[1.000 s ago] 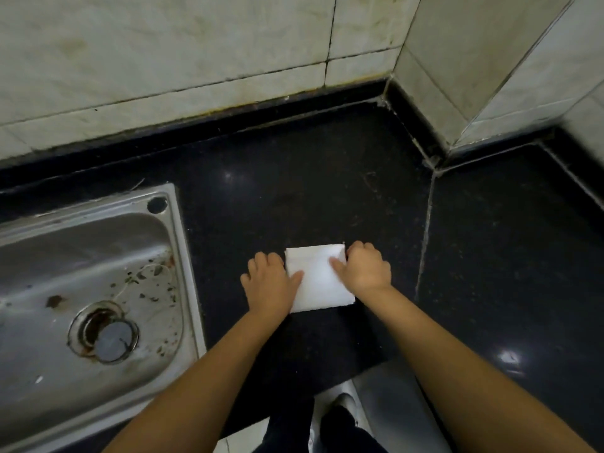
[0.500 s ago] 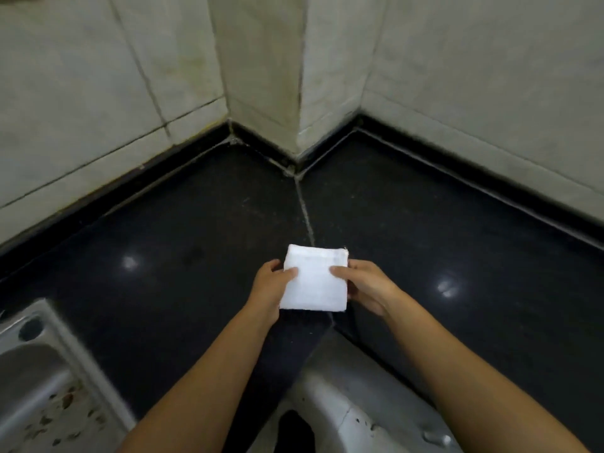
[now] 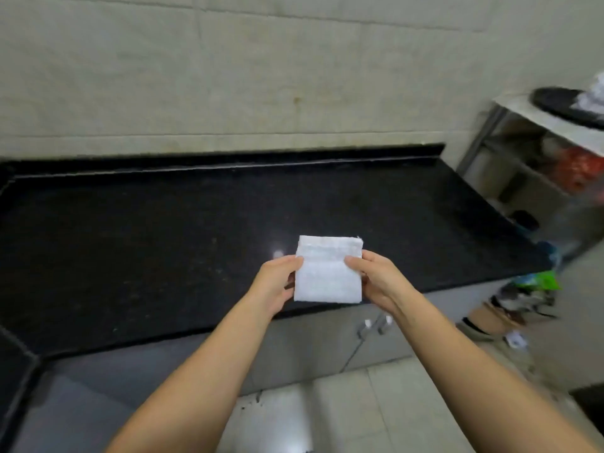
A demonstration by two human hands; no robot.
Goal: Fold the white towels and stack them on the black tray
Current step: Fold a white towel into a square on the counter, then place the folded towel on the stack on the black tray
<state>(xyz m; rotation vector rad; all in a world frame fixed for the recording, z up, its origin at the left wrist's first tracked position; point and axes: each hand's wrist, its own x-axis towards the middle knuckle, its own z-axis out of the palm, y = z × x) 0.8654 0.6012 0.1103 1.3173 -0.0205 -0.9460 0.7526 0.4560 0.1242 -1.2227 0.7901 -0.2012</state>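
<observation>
Together we hold the folded white towel (image 3: 327,272) above the front edge of the black worktop (image 3: 163,250), left hand (image 3: 274,284) pinching its left side, right hand (image 3: 376,279) pinching its right. Far right, the black tray (image 3: 555,104) sits blurred on a shelf (image 3: 523,112).

No text, label, brand, number or sign can be read anywhere in the picture. The folded white towel (image 3: 327,273) shows only plain woven cloth, and the coloured packets (image 3: 536,280) on the floor at the right are too blurred for any print on them to be made out.
</observation>
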